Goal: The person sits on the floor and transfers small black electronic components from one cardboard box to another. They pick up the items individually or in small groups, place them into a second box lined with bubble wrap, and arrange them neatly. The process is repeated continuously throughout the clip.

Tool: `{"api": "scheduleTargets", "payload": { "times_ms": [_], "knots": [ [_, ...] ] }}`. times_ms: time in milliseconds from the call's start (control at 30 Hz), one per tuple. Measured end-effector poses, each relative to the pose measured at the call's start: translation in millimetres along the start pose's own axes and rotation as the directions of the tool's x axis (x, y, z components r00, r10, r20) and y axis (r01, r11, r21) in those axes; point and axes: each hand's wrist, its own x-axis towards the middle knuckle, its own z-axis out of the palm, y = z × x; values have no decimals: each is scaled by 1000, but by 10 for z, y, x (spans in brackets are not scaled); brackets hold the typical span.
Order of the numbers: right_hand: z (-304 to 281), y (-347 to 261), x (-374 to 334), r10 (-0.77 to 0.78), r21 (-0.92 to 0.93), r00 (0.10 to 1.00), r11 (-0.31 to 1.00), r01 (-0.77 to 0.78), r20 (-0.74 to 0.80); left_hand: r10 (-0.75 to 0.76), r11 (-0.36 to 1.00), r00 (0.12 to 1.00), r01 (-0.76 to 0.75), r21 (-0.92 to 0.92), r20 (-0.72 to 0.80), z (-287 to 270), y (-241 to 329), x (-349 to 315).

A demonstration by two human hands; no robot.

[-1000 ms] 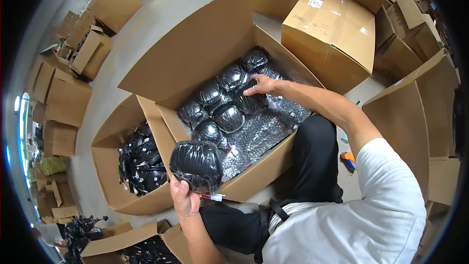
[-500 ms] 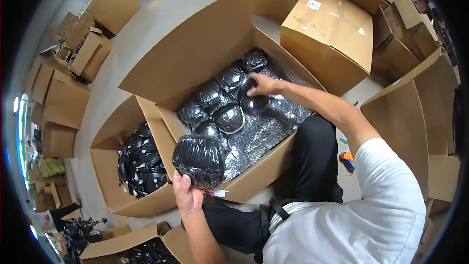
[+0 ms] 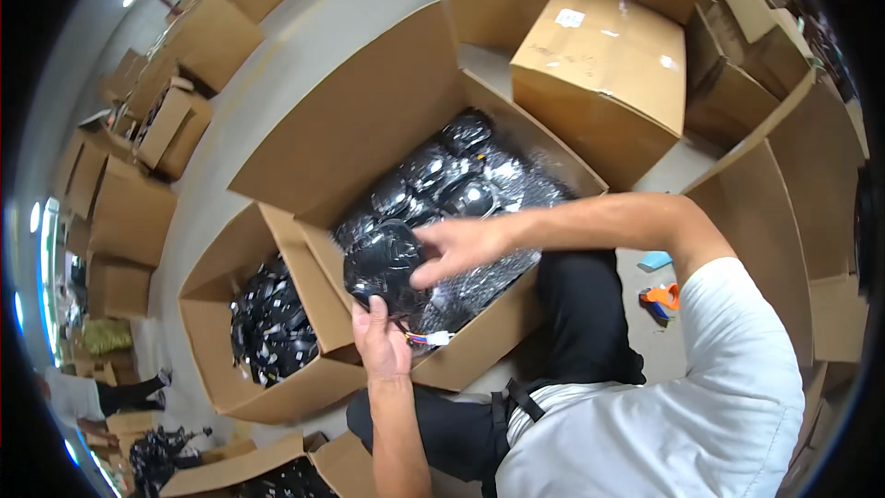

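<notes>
The left hand [image 3: 383, 346] is clamped on the lower edge of a black wrapped unit [image 3: 383, 263], its thumb over the front. The right hand [image 3: 461, 244] meets the unit's right edge with thumb and fingers spread apart; whether it grips or only touches, I cannot tell. The unit is rounded and glossy, its clear film creased and throwing small white highlights. From its lower right come thin coloured wires [image 3: 417, 337] that end in a white connector [image 3: 438, 338].

The unit is held over the near left part of a large open carton [image 3: 369, 111], whose raised flap shows plain brown. Inside, more black wrapped domes [image 3: 468, 195] sit in rows beside shiny plastic wrapping [image 3: 544, 192].

To the left, a smaller open carton [image 3: 205, 332] holds a heap of black parts [image 3: 272, 323] dotted with small white pieces. Beyond the large one stands a taped carton [image 3: 627, 55] with a white label [image 3: 570, 17] and dark handwritten marks [image 3: 572, 61], both too small and blurred to read. An orange and blue tool [image 3: 660, 298] lies on the floor [image 3: 659, 350] at the right.
</notes>
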Motion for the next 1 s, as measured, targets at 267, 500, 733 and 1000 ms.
{"api": "scheduleTargets", "payload": {
  "times_ms": [267,500,733,1000],
  "knots": [
    [-1158,90,-477,-20,-293,617,892,-343,-787,-28,975,997,43,219,-71,232,116,-312],
    [-1899,1422,-836,40,-246,376,692,-678,-926,54,969,993,-27,245,-105,-200,653,-763],
    [-1100,1211,-585,-236,-790,755,147,-595,-613,464,840,699,-150,522,-545,-1369,1796,-2255],
    [-1605,1314,-470,132,-837,874,253,-486,-467,447,889,8,-116,443,-895,-3718,2312,-4256]
  ]
}}
